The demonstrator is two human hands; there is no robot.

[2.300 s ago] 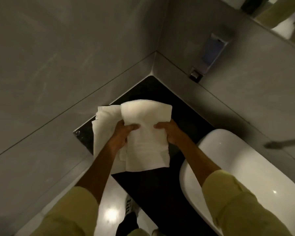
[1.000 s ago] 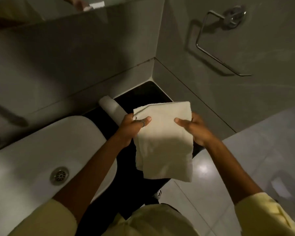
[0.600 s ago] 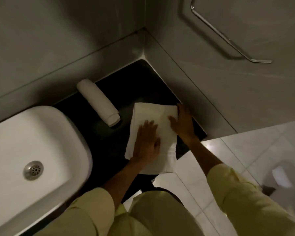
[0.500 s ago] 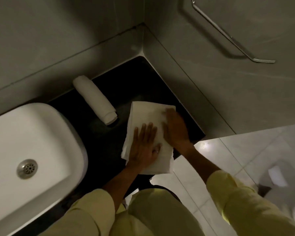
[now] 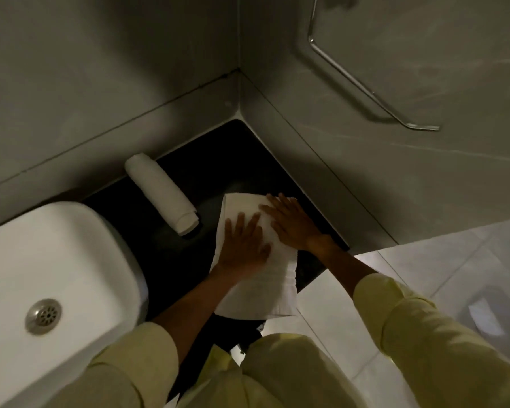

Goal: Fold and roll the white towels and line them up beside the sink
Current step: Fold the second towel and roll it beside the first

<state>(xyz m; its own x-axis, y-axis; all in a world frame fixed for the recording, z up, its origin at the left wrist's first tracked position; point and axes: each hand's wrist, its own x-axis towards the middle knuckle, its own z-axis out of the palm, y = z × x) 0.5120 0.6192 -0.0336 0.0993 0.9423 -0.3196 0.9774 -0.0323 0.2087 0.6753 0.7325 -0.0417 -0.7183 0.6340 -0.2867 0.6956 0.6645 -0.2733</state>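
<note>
A folded white towel (image 5: 259, 293) lies flat on the black counter (image 5: 218, 160), and its near end hangs over the counter's front edge. My left hand (image 5: 243, 245) presses flat on the towel's middle with fingers spread. My right hand (image 5: 292, 222) lies flat on the far right part, fingers reaching the far edge. A rolled white towel (image 5: 162, 192) rests on the counter to the left, between the folded towel and the white sink (image 5: 53, 272).
Grey tiled walls meet in a corner behind the counter. A chrome towel ring (image 5: 365, 86) hangs on the right wall. Pale floor tiles (image 5: 454, 260) show to the right, below the counter edge.
I carried the towel from one side of the sink to the other, laid it on the counter and pressed both palms onto it. In the last half second my hands slid slightly over it.
</note>
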